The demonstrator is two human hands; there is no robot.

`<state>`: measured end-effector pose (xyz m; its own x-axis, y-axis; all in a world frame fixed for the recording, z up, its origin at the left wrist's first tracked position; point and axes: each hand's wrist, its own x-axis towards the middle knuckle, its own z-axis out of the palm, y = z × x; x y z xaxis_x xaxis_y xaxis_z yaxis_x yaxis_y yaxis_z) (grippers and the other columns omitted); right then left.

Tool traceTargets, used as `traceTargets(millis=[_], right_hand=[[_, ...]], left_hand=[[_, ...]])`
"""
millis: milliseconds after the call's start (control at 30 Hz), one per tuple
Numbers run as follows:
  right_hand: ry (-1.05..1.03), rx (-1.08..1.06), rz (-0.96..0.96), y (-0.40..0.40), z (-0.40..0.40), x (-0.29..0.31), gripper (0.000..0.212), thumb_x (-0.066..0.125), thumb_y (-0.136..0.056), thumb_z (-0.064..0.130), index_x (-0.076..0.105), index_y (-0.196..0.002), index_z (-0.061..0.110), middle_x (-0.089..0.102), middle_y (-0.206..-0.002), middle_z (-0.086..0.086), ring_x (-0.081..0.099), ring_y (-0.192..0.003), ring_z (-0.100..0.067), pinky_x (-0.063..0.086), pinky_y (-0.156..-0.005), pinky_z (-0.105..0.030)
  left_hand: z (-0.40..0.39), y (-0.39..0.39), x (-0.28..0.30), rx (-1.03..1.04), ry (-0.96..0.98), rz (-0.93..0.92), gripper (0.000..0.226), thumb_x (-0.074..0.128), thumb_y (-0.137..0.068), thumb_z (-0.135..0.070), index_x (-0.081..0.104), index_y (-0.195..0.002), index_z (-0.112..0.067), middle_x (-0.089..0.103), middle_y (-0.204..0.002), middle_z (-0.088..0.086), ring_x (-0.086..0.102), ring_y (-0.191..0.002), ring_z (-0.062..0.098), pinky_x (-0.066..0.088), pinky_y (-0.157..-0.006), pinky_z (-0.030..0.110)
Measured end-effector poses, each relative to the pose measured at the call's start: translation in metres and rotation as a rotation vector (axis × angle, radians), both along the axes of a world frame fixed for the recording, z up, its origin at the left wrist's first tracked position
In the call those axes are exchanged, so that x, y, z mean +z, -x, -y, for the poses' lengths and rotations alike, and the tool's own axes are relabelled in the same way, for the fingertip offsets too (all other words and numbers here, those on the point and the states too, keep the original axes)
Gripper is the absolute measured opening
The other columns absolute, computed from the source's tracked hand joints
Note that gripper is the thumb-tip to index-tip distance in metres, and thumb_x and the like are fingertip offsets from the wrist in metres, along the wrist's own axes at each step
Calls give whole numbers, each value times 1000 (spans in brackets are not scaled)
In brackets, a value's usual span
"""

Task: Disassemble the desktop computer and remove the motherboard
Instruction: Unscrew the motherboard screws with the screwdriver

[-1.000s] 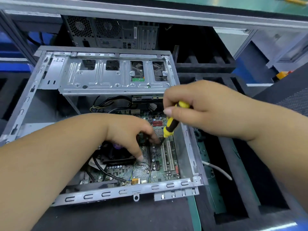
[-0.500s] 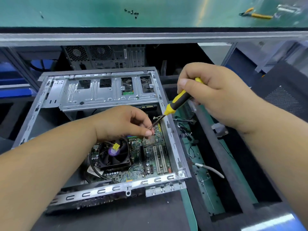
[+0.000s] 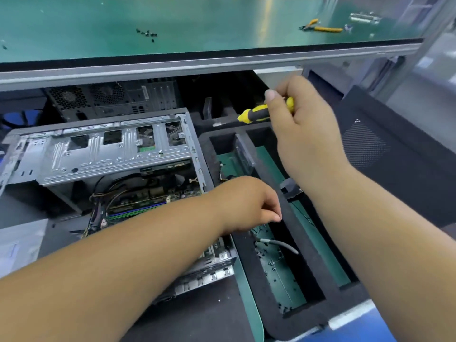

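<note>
The open desktop case (image 3: 98,149) lies on its side at the left, its metal drive cage on top. The motherboard (image 3: 148,196) shows inside it among wires, partly hidden by my left forearm. My left hand (image 3: 246,203) hovers just right of the case, over the black foam tray (image 3: 249,280). Its thumb and forefinger pinch something tiny, seemingly a screw. My right hand (image 3: 306,134) is raised over the tray's far end. It grips a yellow and black screwdriver (image 3: 256,113) whose tip points left, clear of the case.
The tray compartment (image 3: 276,267) under my left hand holds loose screws and a grey cable (image 3: 281,244). A black side panel (image 3: 394,156) leans at the right. Another computer (image 3: 111,97) stands behind the case. On the green shelf above lie pliers (image 3: 320,27) and screws (image 3: 146,34).
Both hands have left the inside of the case. My left hand moved right over the foam tray with its fingers pinched. My right hand lifted the screwdriver up and to the right.
</note>
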<state>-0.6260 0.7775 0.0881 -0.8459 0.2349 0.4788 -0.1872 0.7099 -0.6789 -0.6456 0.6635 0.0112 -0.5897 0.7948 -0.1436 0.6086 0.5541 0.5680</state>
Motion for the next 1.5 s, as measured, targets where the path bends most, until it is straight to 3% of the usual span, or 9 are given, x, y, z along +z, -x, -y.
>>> traceTargets(millis=[133, 233, 433, 567, 733, 800, 900, 1133, 1500], right_hand=[[20, -1, 49, 0, -2, -11, 20, 45, -99, 40, 51, -89, 24, 48, -56, 23, 41, -51, 0, 27, -45, -16], [24, 17, 56, 0, -1, -13, 20, 45, -98, 42, 52, -89, 25, 46, -56, 16, 39, -51, -3, 26, -47, -18], [40, 128, 123, 4, 17, -14, 22, 44, -96, 41, 53, -83, 25, 45, -55, 12, 36, -49, -5, 35, -49, -29], [-19, 276, 208, 7, 39, -14, 20, 48, -95, 35, 53, -79, 25, 45, -52, 11, 36, -45, -6, 33, -44, -23], [-388, 520, 397, 8, 66, -17, 15, 50, -91, 38, 53, -79, 30, 52, -54, 9, 45, -48, -9, 28, -51, -17], [-647, 645, 425, 7, 76, -21, 14, 49, -92, 41, 50, -81, 32, 51, -56, 10, 46, -53, -10, 33, -67, -16], [-888, 801, 465, 6, 91, -33, 10, 46, -94, 43, 43, -88, 36, 54, -65, 9, 51, -64, -11, 32, -96, -33], [-1066, 911, 439, 4, 103, -55, 14, 39, -95, 46, 41, -90, 33, 53, -71, 6, 51, -68, -18, 21, -79, -30], [-1133, 905, 531, 6, 99, -75, 27, 30, -94, 43, 50, -96, 25, 55, -73, 6, 54, -75, -21, 36, -85, -37]], left_hand=[[-7, 2, -7, -44, 96, -59, 33, 64, -88, -35, 62, -121, -36, 66, -106, -15, 60, -97, 7, 48, -90, 28], [17, 8, -1, 9, 58, -139, 27, 63, -88, -39, 65, -115, -39, 58, -108, -17, 57, -103, 6, 43, -97, 30], [99, 17, 14, 107, -162, -59, 12, 66, -87, -35, 70, -98, -37, 60, -94, -19, 57, -91, -4, 48, -85, 23], [150, 26, 13, 198, -148, -53, 6, 64, -86, -37, 69, -88, -37, 60, -90, -24, 57, -87, -6, 45, -79, 23], [183, 38, 2, 212, 40, -18, 5, 66, -86, -34, 69, -84, -38, 58, -87, -29, 55, -83, -8, 44, -75, 20], [183, 40, -3, 161, 125, -35, 6, 66, -86, -35, 70, -90, -36, 58, -86, -24, 55, -85, -5, 46, -81, 25], [174, 41, -10, 41, 231, -43, 14, 64, -86, -35, 69, -99, -32, 61, -92, -15, 58, -90, 5, 46, -84, 26], [143, 40, -27, -170, 372, -99, 5, 59, -83, -28, 57, -84, -23, 62, -85, 0, 56, -75, 21, 45, -63, 26], [144, 55, -48, -235, 371, -131, 27, 59, -85, -31, 57, -111, -26, 53, -109, -1, 54, -100, 23, 49, -82, 37]])
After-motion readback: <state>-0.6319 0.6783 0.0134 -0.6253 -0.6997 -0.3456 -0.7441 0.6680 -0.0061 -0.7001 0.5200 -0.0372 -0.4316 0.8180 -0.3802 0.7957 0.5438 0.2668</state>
